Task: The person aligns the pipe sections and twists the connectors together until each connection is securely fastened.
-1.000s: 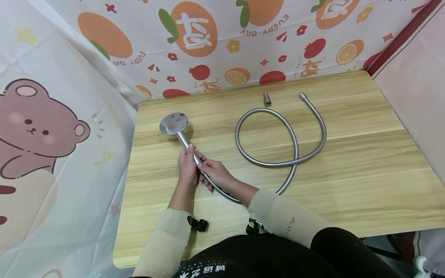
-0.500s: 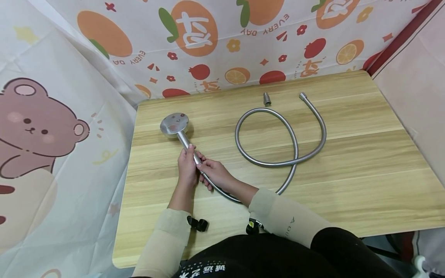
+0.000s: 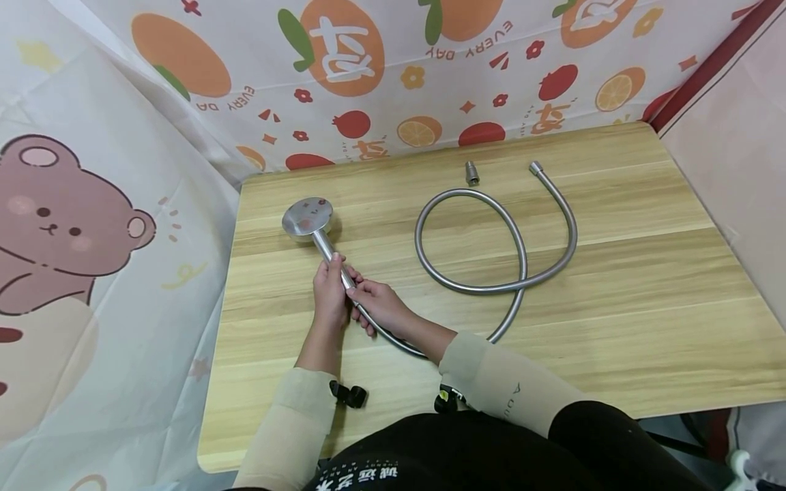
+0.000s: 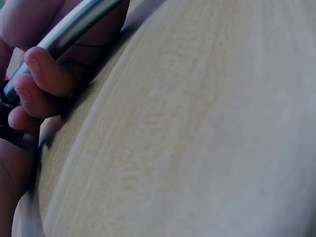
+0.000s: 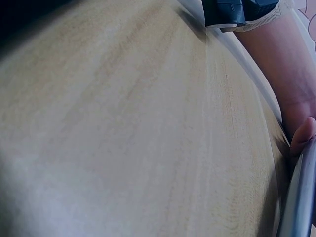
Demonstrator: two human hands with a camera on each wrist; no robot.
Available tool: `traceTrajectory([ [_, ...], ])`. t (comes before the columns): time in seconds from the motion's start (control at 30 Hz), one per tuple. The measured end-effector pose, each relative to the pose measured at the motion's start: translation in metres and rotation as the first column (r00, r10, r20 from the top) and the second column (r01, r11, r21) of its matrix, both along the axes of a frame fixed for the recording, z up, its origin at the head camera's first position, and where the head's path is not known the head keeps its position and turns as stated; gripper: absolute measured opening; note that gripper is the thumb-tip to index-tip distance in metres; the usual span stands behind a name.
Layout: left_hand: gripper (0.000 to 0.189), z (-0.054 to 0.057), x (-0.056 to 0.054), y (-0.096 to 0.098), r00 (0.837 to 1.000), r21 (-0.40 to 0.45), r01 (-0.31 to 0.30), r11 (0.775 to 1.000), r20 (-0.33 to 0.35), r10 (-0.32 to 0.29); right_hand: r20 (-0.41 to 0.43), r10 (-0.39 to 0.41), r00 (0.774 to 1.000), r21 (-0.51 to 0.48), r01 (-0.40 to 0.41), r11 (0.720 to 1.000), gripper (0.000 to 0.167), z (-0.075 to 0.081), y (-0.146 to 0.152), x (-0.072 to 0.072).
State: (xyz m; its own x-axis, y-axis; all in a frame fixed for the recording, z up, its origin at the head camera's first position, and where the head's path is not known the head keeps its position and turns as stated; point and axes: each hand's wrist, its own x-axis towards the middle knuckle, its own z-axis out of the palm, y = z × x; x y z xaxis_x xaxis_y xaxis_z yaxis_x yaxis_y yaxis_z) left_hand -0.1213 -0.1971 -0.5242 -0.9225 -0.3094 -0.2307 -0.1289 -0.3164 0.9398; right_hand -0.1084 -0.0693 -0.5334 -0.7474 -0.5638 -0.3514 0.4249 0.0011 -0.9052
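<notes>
In the head view, a chrome hand shower [image 3: 307, 217] lies toward the left, its round head turned up and its handle slanting toward the person. My left hand [image 3: 330, 293] grips the lower handle, thumb along the top. Right beside it, my right hand [image 3: 382, 305] pinches the joint where the metal shower hose [image 3: 398, 341] meets the handle's end. Curled fingers [image 4: 49, 74] wrap the hose in the left wrist view. At the right edge of the right wrist view, the hose [image 5: 298, 197] passes a fingertip, with the left forearm [image 5: 279, 64] behind.
The hose loops across the middle of the wooden table [image 3: 645, 293], its free end fitting [image 3: 536, 168] toward the back. A small metal connector [image 3: 471, 173] stands near the back edge. A fruit-print curtain [image 3: 411, 102] hangs behind, and a bear-print sheet [image 3: 178, 354] hangs on the left.
The head view has shifted very slightly. Both hands keep their grip at the handle's end, and the hand shower, hose and connector lie where they were.
</notes>
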Motion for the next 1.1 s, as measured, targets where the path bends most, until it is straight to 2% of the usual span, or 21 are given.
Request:
traceTrajectory([
  [0.1,0.031,0.011,0.003,0.001,1.000,0.006,0.019,1.000,0.015,-0.019,-0.001,-0.001,1.000,0.004,0.001,1.000,0.034,0.001,0.000,0.000],
  [0.2,0.032,0.013,0.003,0.001,0.999,0.010,0.024,1.000,0.027,-0.024,-0.002,-0.002,1.000,0.006,0.002,1.000,0.034,0.001,0.000,0.000],
  [0.37,0.028,0.001,-0.001,-0.001,1.000,0.012,0.000,1.000,0.027,0.000,-0.013,0.001,1.000,0.002,-0.001,1.000,0.034,0.001,0.001,0.000],
  [0.7,0.024,0.001,-0.001,0.001,1.000,0.005,-0.009,1.000,0.023,0.009,-0.025,0.005,1.000,0.003,-0.005,1.000,0.036,0.003,0.002,0.001],
  [0.8,0.023,0.005,0.000,0.000,1.000,0.006,0.004,1.000,0.025,-0.004,-0.021,0.007,1.000,0.004,-0.007,1.000,0.037,0.004,0.002,0.001],
  [1.0,0.024,0.022,0.006,0.005,0.999,0.000,0.022,1.000,0.029,-0.022,-0.017,-0.005,1.000,0.003,0.005,1.000,0.039,0.004,0.002,0.002],
  [1.1,0.024,0.025,0.007,0.005,0.999,-0.003,0.026,1.000,0.030,-0.026,-0.016,-0.007,1.000,0.003,0.007,1.000,0.039,0.004,0.002,0.002],
])
